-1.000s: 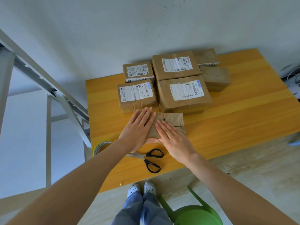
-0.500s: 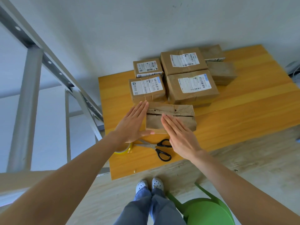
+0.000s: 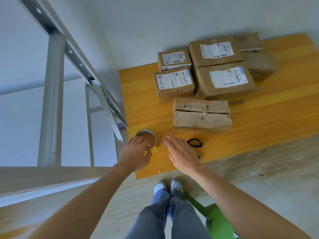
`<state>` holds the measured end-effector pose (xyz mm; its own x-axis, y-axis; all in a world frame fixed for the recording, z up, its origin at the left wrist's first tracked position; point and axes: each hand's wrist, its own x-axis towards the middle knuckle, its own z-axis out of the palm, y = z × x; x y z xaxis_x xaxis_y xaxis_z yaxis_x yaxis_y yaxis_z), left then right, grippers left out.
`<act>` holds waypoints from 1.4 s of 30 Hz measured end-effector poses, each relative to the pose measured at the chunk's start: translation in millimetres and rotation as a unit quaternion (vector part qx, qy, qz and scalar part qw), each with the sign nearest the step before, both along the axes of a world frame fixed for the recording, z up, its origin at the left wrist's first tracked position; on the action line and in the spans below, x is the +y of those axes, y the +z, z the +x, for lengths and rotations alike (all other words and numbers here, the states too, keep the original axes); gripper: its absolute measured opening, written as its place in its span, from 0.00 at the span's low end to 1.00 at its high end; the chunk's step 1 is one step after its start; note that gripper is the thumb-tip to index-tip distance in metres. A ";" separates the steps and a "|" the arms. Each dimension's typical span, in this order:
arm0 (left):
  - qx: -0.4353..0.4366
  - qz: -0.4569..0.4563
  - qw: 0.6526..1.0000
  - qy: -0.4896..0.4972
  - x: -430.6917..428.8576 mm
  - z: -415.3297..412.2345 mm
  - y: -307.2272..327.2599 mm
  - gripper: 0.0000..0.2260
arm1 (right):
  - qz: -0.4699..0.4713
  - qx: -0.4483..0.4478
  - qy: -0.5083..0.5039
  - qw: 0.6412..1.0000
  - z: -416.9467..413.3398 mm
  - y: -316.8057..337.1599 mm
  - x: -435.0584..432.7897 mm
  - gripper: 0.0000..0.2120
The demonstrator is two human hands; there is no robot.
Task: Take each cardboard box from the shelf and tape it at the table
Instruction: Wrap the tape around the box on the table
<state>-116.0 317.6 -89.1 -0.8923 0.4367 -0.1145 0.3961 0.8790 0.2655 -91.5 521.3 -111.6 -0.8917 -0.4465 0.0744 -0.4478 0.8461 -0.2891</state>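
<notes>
The untaped cardboard box (image 3: 202,118) is lying seam-up on the table (image 3: 259,121) for sealing, while the left hand (image 3: 136,152) is gripping the tape roll (image 3: 145,138) and the right hand (image 3: 183,152) is hovering straight-fingered and empty over the scissors (image 3: 195,143), likely seeking the tape's end.

We take this for a small packing or storage room. A grey perforated metal shelf frame (image 3: 51,100) stands beside an orange wooden table (image 3: 259,121) loaded with brown cardboard parcels (image 3: 224,80) bearing white shipping labels. A roll of yellow tape (image 3: 146,135) and black-handled scissors (image 3: 196,143) sit at the table's near edge. Around them we see a bare pale wall (image 3: 155,23), a light wood-look floor (image 3: 259,169) and a green plastic stool (image 3: 217,219).
</notes>
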 end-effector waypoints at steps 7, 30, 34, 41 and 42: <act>-0.005 -0.108 0.993 -0.051 -8.5 -0.3 -19.2 0.13 | -0.042 -0.106 -0.084 0.990 -0.2 -9.5 -31.2 0.10; -0.066 0.156 0.982 0.087 16.2 -35.8 54.7 0.09 | -0.268 -0.065 -0.295 0.915 -50.5 74.6 -35.0 0.09; -0.061 0.176 0.977 0.101 19.3 -46.7 68.1 0.07 | -0.290 -0.093 -0.303 0.903 -61.6 99.4 -25.2 0.08; -0.102 0.209 0.963 0.133 25.4 -68.9 92.7 0.10 | -0.336 -0.165 -0.278 0.885 -72.6 133.4 -12.6 0.11; -0.116 0.220 0.960 0.131 27.1 -71.1 97.2 0.10 | -0.351 -0.184 -0.275 0.876 -75.5 138.3 -8.7 0.10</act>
<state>-187.1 344.7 8.2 -0.9507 0.2531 -0.1792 0.0629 0.7232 0.6877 -167.0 512.6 26.8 -0.9790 0.0983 -0.1785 0.2038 0.4606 -0.8639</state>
